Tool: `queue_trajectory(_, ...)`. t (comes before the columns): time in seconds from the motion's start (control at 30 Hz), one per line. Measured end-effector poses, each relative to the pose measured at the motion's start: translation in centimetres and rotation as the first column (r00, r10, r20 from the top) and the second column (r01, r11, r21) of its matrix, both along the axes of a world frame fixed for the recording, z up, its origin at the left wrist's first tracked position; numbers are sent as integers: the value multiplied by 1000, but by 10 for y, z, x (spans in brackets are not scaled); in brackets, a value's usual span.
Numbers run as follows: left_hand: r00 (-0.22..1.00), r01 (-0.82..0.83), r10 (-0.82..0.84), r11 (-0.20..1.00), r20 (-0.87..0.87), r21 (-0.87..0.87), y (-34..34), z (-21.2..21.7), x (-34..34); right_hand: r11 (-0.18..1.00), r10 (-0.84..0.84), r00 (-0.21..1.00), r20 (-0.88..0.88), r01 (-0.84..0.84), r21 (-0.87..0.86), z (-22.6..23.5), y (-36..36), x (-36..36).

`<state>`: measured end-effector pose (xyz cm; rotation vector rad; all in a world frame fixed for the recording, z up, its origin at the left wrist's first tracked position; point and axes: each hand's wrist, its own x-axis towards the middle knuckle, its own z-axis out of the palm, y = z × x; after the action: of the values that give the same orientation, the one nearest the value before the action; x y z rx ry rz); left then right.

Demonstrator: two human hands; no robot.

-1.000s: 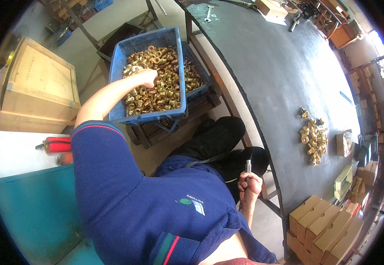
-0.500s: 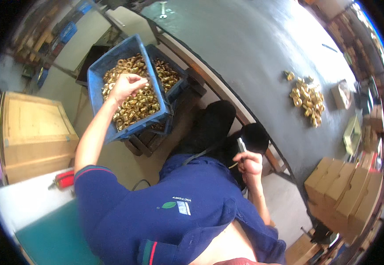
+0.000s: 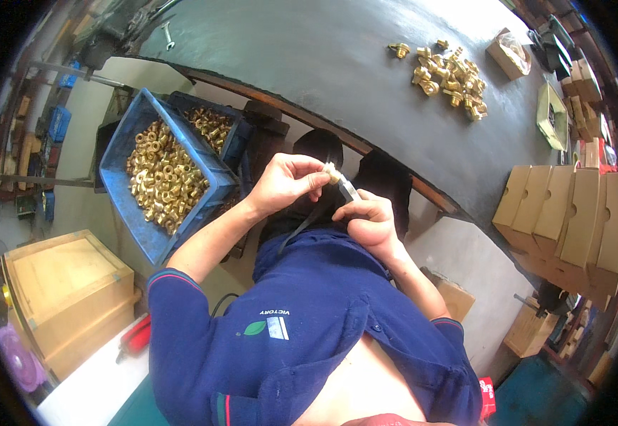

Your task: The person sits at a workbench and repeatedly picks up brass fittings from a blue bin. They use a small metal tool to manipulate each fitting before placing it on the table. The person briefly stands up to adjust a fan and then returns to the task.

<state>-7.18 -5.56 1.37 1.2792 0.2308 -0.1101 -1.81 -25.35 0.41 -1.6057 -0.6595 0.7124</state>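
Note:
Over my lap, my left hand [image 3: 284, 184] pinches a small brass fitting [image 3: 332, 172] between thumb and fingers. The fitting meets the tip of a silver-grey, bar-shaped tool [image 3: 349, 189]. My right hand [image 3: 369, 219] is wrapped round that tool; its kind does not show. Whether the tool's tip is in the fitting or only against it, I cannot tell. Left of my knees, a blue crate [image 3: 118, 174] holds many loose brass fittings [image 3: 163, 181].
A second blue crate [image 3: 234, 145] with fittings stands behind the first. The dark bench [image 3: 309, 64] ahead bears a pile of brass fittings [image 3: 452, 79], a wrench [image 3: 168, 35] and a small open box [image 3: 509, 55]. Cardboard boxes [image 3: 554, 213] stand at right, a wooden box [image 3: 67, 280] at left.
My left hand has come from the blue crate to my lap with a brass fitting, meeting the tool in my right hand. The whole view has shifted, bringing more of the bench in.

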Motion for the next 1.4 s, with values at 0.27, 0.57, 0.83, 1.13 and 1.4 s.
queue_trajectory(0.27,977,201,-202,979,-64,-20,6,-9,25,993,70,982,176,-51,-108,2,-8,13)
queue_trajectory(0.57,950,311,-310,948,-30,68,-3,2,53,953,-22,616,-787,252,170,6,-12,29)
queue_trajectory(0.83,975,66,-138,928,174,366,7,27,138,854,-92,724,-683,411,321,1,-42,41)
queue_trajectory(1.13,901,-368,-24,486,433,793,-25,-16,280,855,-144,759,-635,419,306,-1,-47,21)
queue_trajectory(1.4,872,-337,-262,292,414,895,4,-6,218,895,-122,798,-590,345,282,-22,-62,25)
